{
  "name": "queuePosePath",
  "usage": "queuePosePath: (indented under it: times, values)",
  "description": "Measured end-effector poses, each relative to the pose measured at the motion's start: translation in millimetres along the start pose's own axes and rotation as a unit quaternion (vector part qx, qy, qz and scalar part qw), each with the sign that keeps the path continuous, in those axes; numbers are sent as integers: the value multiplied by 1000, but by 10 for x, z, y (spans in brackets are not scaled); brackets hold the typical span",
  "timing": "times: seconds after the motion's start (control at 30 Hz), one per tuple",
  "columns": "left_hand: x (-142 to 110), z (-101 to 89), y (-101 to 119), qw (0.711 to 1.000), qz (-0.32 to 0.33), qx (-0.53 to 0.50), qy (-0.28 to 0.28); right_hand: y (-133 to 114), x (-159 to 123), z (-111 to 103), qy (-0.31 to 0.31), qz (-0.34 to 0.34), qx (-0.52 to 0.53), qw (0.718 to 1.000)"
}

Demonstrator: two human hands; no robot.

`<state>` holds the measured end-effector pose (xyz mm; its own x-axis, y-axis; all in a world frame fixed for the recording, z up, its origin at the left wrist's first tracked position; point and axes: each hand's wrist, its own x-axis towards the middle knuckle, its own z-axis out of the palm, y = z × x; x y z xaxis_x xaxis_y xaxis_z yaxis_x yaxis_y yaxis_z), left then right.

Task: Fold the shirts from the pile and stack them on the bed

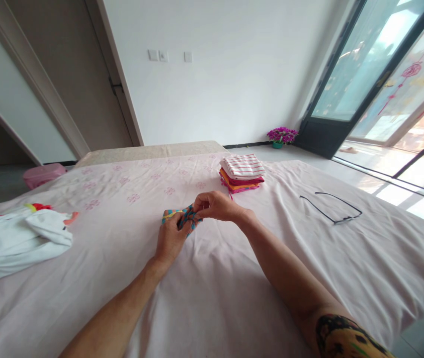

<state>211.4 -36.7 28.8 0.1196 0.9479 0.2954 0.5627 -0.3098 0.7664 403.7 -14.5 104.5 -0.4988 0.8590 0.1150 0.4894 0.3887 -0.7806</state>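
On the pale pink bedsheet lies a small folded cloth with a blue, yellow and orange pattern, partly covered by my fingers. My left hand grips its near side, thumb and fingers closed on the fabric. At the right end, my right hand pinches the cloth between thumb and fingertips. What kind of garment it is, I cannot tell. Beyond my right hand stands a neat stack of folded clothes, a white one with red stripes on top and orange and magenta ones below.
Crumpled white clothing with red and yellow parts lies at the left. Black-framed glasses rest on the sheet at the right. Past the bed are a pink plastic stool, a pot of purple flowers and a glass door.
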Motion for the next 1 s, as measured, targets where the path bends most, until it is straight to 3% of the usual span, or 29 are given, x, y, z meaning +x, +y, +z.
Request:
queuePosePath:
  times: [0.3,0.47,0.57,0.63,0.73,0.87,0.93,1.0]
  values:
    - [-15,-12,36,999,-11,-31,-11,8,24,51,60,-97,-197,974]
    - [-18,-35,130,1000,-7,-19,-22,34,40,116,64,-108,-189,974]
    - [-6,-23,129,997,-24,-66,-24,78,51,147,36,-71,-100,992]
    - [-1,-14,98,996,-24,-86,4,129,66,145,28,-44,-39,998]
    - [1,-14,38,991,-28,-107,70,238,98,105,104,-8,-46,993]
    - [-10,-30,8,986,-26,-110,121,412,132,31,235,77,-121,961]
    - [-23,-31,22,986,-16,-99,135,489,136,8,251,112,-123,954]
    - [-40,-24,41,986,1,-80,145,544,131,2,229,141,-118,956]
